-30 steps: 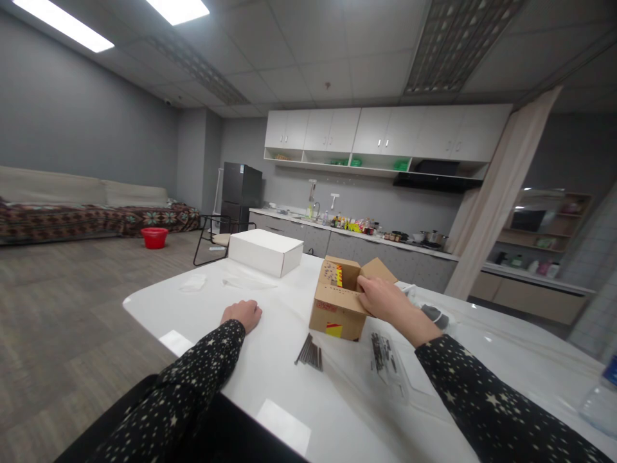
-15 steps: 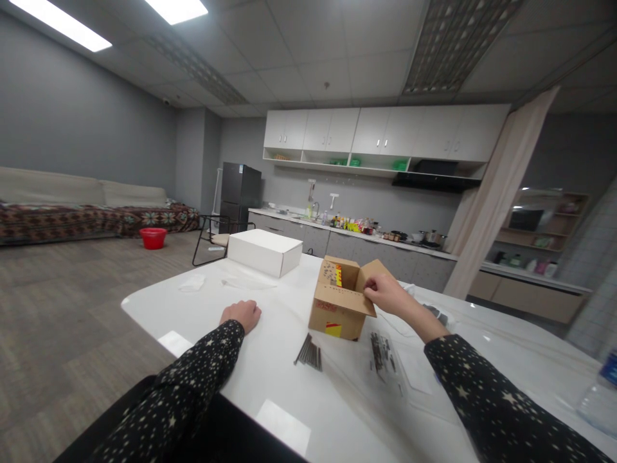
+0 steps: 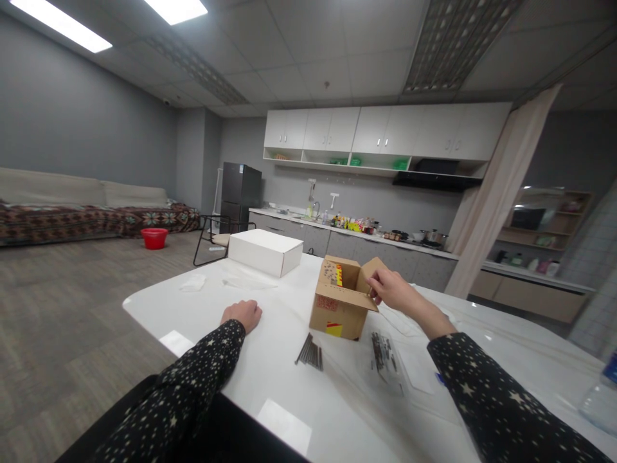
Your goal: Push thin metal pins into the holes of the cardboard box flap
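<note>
My left hand (image 3: 242, 315) rests on the white table (image 3: 270, 341) with its fingers curled in, and nothing shows in it. At the right side of an open cardboard box (image 3: 337, 319), my right hand (image 3: 390, 290) has its fingers pinched together by the raised flaps. Whatever small thing they may hold is too small to make out. In front of the box lies a row of long metal screws or nails (image 3: 310, 353), side by side. To their right is a clear plastic case (image 3: 384, 357) with several small dark metal pieces in it.
A closed white box (image 3: 265, 252) stands behind my left hand. Crumpled thin plastic or tissue (image 3: 193, 283) lies near the left edge. A clear bottle (image 3: 600, 402) stands at the far right. A chair (image 3: 212, 239) is beyond the table.
My right hand has shifted slightly right, and its fingers are now lower at the box's flap corner. My left hand stays where it was.
</note>
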Tool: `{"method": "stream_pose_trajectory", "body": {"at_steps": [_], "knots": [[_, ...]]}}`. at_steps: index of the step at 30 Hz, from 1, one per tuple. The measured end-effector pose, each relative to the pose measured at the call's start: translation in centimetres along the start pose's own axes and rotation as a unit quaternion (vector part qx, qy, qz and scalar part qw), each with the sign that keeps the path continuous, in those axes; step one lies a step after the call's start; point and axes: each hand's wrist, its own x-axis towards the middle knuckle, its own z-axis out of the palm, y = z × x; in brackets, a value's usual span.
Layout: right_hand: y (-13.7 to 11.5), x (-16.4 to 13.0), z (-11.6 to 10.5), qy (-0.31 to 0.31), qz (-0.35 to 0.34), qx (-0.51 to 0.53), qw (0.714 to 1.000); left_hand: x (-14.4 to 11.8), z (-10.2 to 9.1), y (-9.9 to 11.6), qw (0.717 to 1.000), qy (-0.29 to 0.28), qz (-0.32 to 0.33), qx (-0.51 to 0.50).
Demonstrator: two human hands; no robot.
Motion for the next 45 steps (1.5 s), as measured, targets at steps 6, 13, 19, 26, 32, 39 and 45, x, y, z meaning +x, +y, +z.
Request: {"method": "stream_pose_trajectory", "body": {"at_steps": [6,13,19,26,32,39,45], "knots": [[0.0,0.0,-0.5,0.030,0.010,-0.020,0.999,0.0,0.0,0.0,1.000,-0.001,0.003,0.000],[-1.4,-1.9,-0.8,0.235,-0.113,0.014,0.965,0.1,0.2,-0.1,1.000,-0.001,0.002,0.007],[-4.1,-7.2,1.7,0.186,-0.244,0.081,0.948,0.0,-0.2,0.1,1.000,-0.003,0.003,0.010],[-2.6,-9.9,8.7,0.068,-0.290,-0.063,0.952,-0.1,-0.3,0.2,1.000,-0.001,0.002,0.009],[0.0,-9.2,12.1,0.021,-0.223,-0.087,0.971,-0.1,-0.4,0.3,1.000,-0.001,0.006,0.008],[-0.1,-10.1,12.5,-0.015,-0.196,-0.065,0.978,0.0,-0.1,0.4,1.000,-0.001,0.005,0.012],[-0.6,-10.7,12.7,-0.062,-0.189,0.005,0.980,0.1,0.0,0.4,1.000,-0.004,0.001,0.013]]}}
